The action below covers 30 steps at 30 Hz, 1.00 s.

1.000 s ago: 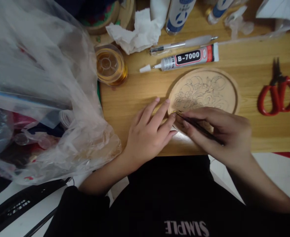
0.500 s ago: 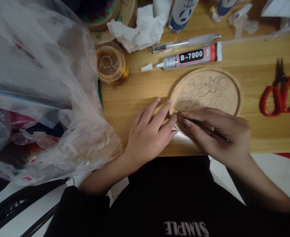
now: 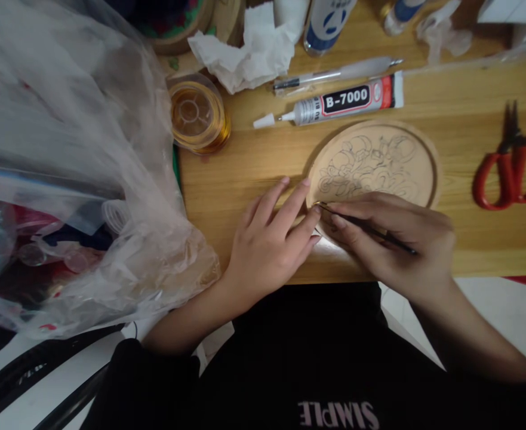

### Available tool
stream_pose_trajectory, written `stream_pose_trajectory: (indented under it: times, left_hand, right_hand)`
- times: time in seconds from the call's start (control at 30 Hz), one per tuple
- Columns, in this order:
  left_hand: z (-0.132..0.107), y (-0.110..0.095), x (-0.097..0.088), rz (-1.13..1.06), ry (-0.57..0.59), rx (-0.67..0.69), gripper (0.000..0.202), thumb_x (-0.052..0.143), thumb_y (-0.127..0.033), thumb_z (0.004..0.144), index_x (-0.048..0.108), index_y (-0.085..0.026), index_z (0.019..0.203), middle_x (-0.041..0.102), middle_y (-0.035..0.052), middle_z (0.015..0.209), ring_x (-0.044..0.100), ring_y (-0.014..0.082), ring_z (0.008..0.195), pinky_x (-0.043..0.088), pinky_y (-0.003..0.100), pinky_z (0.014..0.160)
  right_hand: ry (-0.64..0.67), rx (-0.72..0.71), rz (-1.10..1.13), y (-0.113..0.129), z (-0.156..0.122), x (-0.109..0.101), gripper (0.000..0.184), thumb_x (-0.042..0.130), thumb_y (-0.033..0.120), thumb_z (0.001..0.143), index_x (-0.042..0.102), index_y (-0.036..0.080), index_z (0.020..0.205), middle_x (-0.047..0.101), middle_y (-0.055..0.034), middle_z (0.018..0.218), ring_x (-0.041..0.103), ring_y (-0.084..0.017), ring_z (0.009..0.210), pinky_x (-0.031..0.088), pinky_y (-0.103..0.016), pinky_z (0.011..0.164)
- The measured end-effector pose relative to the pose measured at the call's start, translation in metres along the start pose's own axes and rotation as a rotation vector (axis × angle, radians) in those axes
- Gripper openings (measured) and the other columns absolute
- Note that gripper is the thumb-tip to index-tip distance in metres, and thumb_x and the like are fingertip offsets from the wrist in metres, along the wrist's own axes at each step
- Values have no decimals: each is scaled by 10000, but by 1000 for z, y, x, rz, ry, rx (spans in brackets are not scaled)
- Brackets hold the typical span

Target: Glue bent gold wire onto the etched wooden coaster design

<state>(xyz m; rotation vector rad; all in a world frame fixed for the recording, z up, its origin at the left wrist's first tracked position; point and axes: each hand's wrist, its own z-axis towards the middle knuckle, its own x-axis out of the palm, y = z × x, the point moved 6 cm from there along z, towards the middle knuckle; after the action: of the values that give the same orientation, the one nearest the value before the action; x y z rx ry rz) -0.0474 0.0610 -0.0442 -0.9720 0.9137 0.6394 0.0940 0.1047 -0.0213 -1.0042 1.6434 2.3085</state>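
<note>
A round wooden disc (image 3: 379,161) with a pencilled floral outline lies on the wooden table (image 3: 263,161). My right hand (image 3: 397,239) covers its near edge and is closed on thin dark tweezers (image 3: 370,227), whose tip holds a bit of gold wire (image 3: 317,205) at the disc's left rim. My left hand (image 3: 271,239) lies flat on the table beside the disc, fingers stretched out, fingertips touching the rim close to the tweezer tip.
A B-7000 glue tube (image 3: 334,103) and a pen (image 3: 334,74) lie behind the disc. A gold wire spool (image 3: 197,114) and crumpled tissue (image 3: 249,51) are to the back left. Red scissors (image 3: 511,164) lie right. A bulky plastic bag (image 3: 74,179) fills the left.
Both hands stay nearly in place; the tweezers tilt slightly flatter over the disc's edge. The view shifts a little.
</note>
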Motion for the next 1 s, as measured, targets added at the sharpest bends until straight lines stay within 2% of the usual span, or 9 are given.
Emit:
stream_pose_trajectory:
  times: [0.2,0.37,0.57,0.77,1.0]
  left_hand:
    - [0,1,1,-43,12,-38,255,545,-298,983,636,-170,1183,560,128,1432,462,325,1380,448,505,1080]
    - [1,1,1,-19,-3,-32,247,538,-287,983,648,-164,1167,569,125,1420,482,335,1361,470,510,1065]
    - [1,1,0,-19,4,-35,252,546,-294,979,647,-175,1177,569,113,1422,479,327,1367,470,497,1082]
    - [2,2,0,-30,20,-39,249,544,-292,980,648,-173,1172,558,115,1434,465,327,1379,458,503,1090]
    - [0,2,0,-47,24,-51,227,520,-292,986,631,-193,1157,542,98,1448,446,321,1397,431,497,1116]
  right_hand:
    - [-20,12,-40,3,0,0,229,701,114,843,711,263,1017,761,-6,887,713,-147,782,592,-286,684]
    - [-52,76,-31,3,-3,1,212,706,119,835,712,257,997,756,-3,873,708,-151,777,581,-285,670]
    - [-104,107,-37,5,-7,2,242,701,87,827,723,254,1001,770,-8,933,720,-161,811,594,-309,740]
    - [-111,92,-87,9,-7,2,212,699,69,819,715,212,974,764,-27,874,717,-156,792,584,-280,711]
    - [-103,133,-191,19,-6,4,189,671,100,846,706,224,984,759,-34,843,726,-186,768,584,-300,641]
